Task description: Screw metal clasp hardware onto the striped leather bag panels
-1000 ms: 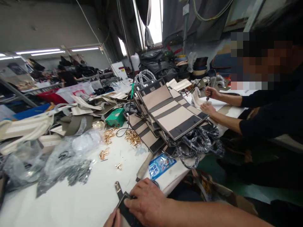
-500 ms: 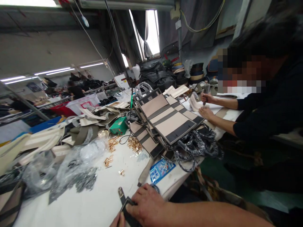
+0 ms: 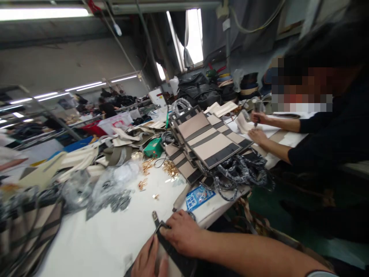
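At the near table edge lies a bag panel (image 3: 175, 250) with black trim and a beige face, its lower part cut off by the frame. A short dark strap tab with a metal fitting (image 3: 155, 216) sticks out past its upper corner. My right hand (image 3: 183, 232) is closed over the black trim by that corner, thumb on top. My left hand (image 3: 148, 257) grips the panel's left edge with bent fingers. Just beyond my right hand are a grey-handled tool (image 3: 181, 198) and a blue packet (image 3: 199, 197).
Striped bag panels (image 3: 207, 140) with plastic-wrapped handles (image 3: 242, 171) are stacked ahead. Gold hardware (image 3: 170, 168) lies near a green box (image 3: 153, 147). Plastic bags (image 3: 112, 184) and more bags (image 3: 31, 231) are at left. A co-worker's hands (image 3: 258, 127) hold a tool at right.
The view has swung left, bringing more bags into sight at lower left. More of my left hand and of the panel shows now. My right hand keeps its hold at the corner.
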Available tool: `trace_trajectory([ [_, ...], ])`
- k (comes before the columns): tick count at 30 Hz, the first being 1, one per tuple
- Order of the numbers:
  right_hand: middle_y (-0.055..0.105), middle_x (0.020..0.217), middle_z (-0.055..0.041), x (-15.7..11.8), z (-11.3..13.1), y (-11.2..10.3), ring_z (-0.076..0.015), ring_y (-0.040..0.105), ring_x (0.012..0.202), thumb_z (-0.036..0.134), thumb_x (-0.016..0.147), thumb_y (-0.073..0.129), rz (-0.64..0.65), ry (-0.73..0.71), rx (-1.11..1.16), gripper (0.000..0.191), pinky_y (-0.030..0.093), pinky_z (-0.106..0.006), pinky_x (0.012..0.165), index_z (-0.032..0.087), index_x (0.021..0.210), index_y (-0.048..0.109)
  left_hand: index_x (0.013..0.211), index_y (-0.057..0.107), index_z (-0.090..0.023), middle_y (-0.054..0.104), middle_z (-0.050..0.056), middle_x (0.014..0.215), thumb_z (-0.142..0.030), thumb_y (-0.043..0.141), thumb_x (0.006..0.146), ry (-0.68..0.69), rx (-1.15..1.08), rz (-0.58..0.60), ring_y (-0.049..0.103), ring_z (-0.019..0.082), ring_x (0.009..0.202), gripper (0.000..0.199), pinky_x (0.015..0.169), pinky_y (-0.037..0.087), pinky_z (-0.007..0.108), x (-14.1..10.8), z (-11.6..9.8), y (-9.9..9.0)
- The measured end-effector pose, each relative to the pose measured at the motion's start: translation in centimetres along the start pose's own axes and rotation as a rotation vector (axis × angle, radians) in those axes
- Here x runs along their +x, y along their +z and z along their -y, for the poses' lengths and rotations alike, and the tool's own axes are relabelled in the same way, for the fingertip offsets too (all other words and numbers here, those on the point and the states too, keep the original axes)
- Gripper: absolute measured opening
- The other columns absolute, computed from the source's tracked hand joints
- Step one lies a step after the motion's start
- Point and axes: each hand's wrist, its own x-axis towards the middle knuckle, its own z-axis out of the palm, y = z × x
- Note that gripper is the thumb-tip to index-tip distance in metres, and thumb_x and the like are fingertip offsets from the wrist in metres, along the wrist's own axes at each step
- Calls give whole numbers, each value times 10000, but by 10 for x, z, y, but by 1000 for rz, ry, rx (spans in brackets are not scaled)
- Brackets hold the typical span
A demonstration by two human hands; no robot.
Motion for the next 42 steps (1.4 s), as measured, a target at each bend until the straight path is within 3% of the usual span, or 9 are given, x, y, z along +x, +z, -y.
trace_trajectory([
  [4,694,1135,-77,-4,7,-12,-257,592,1089,294,1034,496,66,58,105,323,428,-422,921,277,1335,609,1483,510,-189,616,150,1428,-238,545,936,-162,-124,175,598,302,1310,551,1048,557,498,1,-19,-30],
  [8,700,1174,-80,-4,3,-8,-257,600,1119,296,1039,508,77,43,140,345,426,-419,963,278,1361,630,1468,528,-181,591,158,1455,-265,577,938,-272,-236,251,555,300,1346,539,1106,501,522,6,-26,-39],
  [14,695,1227,-103,-8,-4,5,-256,606,1122,305,1033,522,59,8,85,360,446,-407,923,263,1368,646,1475,496,-145,541,159,1509,-334,591,950,-286,-347,311,493,306,1391,566,1158,435,539,2,-25,-41],
  [24,676,1257,-95,-9,-7,9,-261,597,1138,290,1049,501,66,-31,56,358,446,-421,925,251,1379,632,1485,478,-169,508,120,1549,-365,596,945,-348,-377,345,448,299,1420,587,1176,393,531,2,-28,-42],
  [42,676,1249,-96,-6,0,5,-263,603,1145,240,1030,519,74,3,100,365,464,-437,954,262,1379,626,1461,500,-166,557,129,1498,-298,612,927,-307,-299,313,496,308,1375,562,1124,447,539,1,-27,-39],
])
